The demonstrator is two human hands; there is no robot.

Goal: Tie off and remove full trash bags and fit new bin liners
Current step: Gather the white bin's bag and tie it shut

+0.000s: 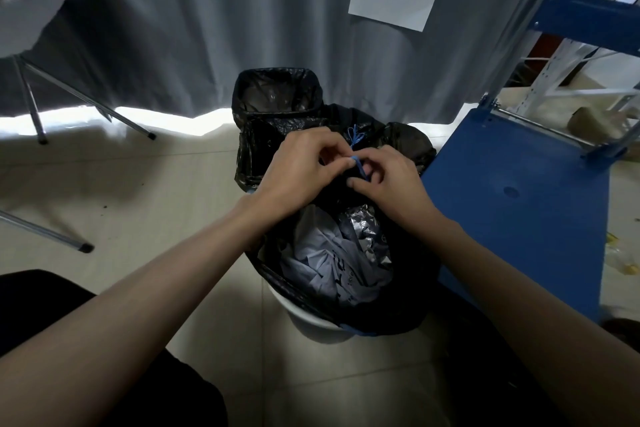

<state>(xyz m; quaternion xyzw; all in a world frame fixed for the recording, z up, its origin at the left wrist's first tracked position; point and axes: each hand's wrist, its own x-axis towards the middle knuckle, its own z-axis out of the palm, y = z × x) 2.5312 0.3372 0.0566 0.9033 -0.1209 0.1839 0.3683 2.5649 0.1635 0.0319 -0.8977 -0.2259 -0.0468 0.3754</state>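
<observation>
Step in hand, by my reading: you are tying off the full trash bag (332, 253), which is sitting in the white bin (311, 324) just below frame centre, its mouth only partly gathered, with crumpled paper and foil (346, 253) showing through the opening at 6 o'clock of your hands.

Your left hand (298, 170) is coming in from 8 o'clock, fingers curled, pinching the blue drawstring (358, 166) at the far rim of the bag. Your right hand (388, 180) is coming in from 4 o'clock, its fingertips meeting the left and pinching the same drawstring; the two hands are touching over the string. A knotted blue loop (355, 139) is lying just beyond, at 12 o'clock of your knuckles. Whether a knot is already forming under your fingers, I cannot tell.

Next move, as judged: you are needing to draw the string taut to close the mouth before knotting.

A second bin with a black liner (277, 94) is standing at 12 o'clock, touching the bag; a blue cart (519, 191) at 3 o'clock.
</observation>
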